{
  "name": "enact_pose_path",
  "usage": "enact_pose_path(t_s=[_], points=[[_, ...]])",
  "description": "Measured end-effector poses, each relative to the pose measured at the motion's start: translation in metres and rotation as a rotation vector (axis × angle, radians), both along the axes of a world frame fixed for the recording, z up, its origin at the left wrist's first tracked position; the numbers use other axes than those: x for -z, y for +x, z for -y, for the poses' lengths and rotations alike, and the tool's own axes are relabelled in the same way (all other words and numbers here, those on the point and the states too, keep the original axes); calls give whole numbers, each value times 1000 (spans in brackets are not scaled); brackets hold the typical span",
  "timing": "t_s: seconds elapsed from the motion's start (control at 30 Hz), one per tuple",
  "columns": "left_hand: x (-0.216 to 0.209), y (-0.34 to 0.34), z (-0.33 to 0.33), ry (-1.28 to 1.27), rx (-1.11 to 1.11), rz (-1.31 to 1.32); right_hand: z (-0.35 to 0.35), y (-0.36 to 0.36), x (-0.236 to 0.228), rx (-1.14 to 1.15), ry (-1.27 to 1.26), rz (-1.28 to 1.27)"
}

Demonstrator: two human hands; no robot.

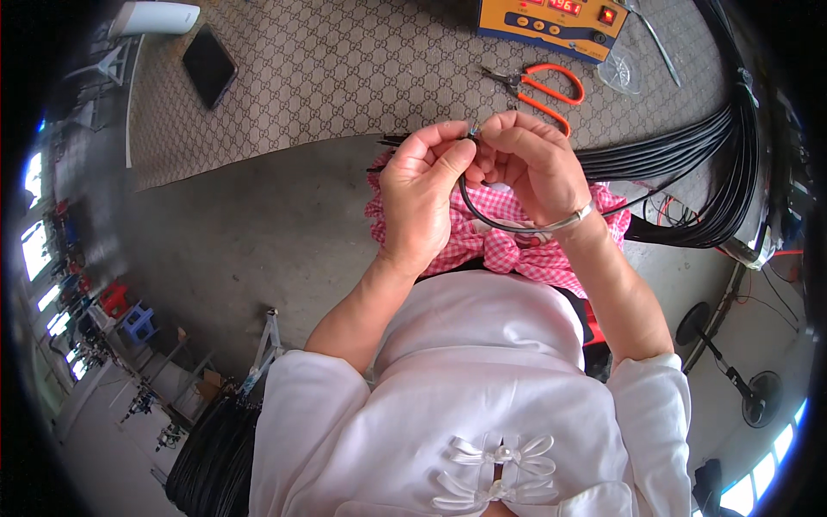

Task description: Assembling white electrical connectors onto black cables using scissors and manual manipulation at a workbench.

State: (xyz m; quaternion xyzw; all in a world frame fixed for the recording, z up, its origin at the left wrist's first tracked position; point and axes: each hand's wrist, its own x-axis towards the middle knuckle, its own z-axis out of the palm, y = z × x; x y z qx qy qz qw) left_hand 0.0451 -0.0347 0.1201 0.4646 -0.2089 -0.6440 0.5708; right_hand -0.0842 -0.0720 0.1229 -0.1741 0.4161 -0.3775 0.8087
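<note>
A black cable (497, 225) hangs in a loop below my fingers, just past the table's near edge. Its small end, with a bit of metallic or bare wire (473, 132), shows between my fingertips. My left hand (420, 191) pinches the cable near that end with thumb and index finger. Close beside it, my right hand (541, 164) has its fingertips closed at the same spot; the exact grip is partly hidden. Beyond my hands, orange-handled cutters (525, 82) lie on the patterned table (345, 77), their jaws pointing left.
A blue and yellow device (551, 28) with a lit red display stands at the back. Near it lie a clear plastic piece (620, 71) and a thin metal tool (659, 50). A thick bundle of black cables (689, 142) curves along the right. A dark phone (209, 66) rests far left.
</note>
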Motion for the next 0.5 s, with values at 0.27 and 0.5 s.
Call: enact_pose_path(t_s=[0.27, 0.5], points=[[14, 11, -1, 76, 12, -112, 14, -23, 6, -69, -1046, -1068], [30, 10, 6, 193, 8, -148, 46, -45, 31, -265, -1441, -1572]])
